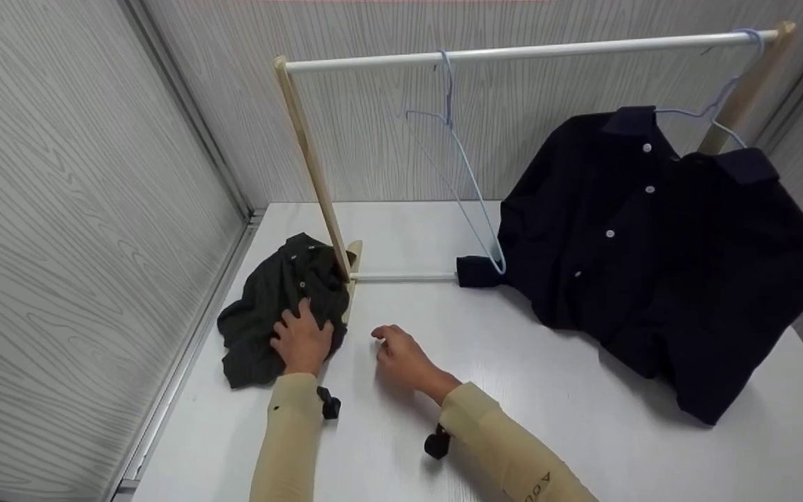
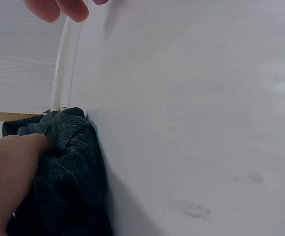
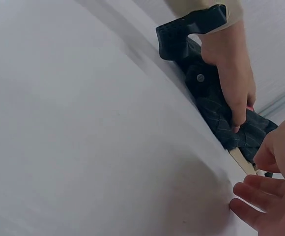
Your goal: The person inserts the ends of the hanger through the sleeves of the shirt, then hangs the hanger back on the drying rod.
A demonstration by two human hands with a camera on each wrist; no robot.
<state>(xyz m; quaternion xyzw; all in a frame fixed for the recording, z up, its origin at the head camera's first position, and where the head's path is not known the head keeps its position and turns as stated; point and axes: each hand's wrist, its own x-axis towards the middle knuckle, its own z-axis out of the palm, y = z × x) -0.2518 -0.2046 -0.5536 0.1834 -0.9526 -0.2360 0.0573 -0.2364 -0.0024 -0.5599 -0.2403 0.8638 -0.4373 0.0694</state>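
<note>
A crumpled dark grey-green shirt (image 1: 262, 300) with small buttons lies on the left of the white table, against the foot of the rack. My left hand (image 1: 302, 341) rests on it with the fingers spread over the cloth; in the left wrist view the thumb presses into the shirt's folds (image 2: 69, 162). To the right of the shirt, my right hand (image 1: 405, 359) is above the table, its fingers loosely bent and holding nothing. The right wrist view shows those loose fingers apart from the shirt (image 3: 216, 113).
A rack with a white top rail (image 1: 373, 62) and wooden posts stands at the back. A light-blue wire hanger (image 1: 471, 167) hangs from the rail. Further right, a navy shirt (image 1: 652, 258) hangs on another hanger (image 1: 701, 111), one cuff near the lower bar (image 1: 401, 277). A panel wall (image 1: 81, 209) bounds the left.
</note>
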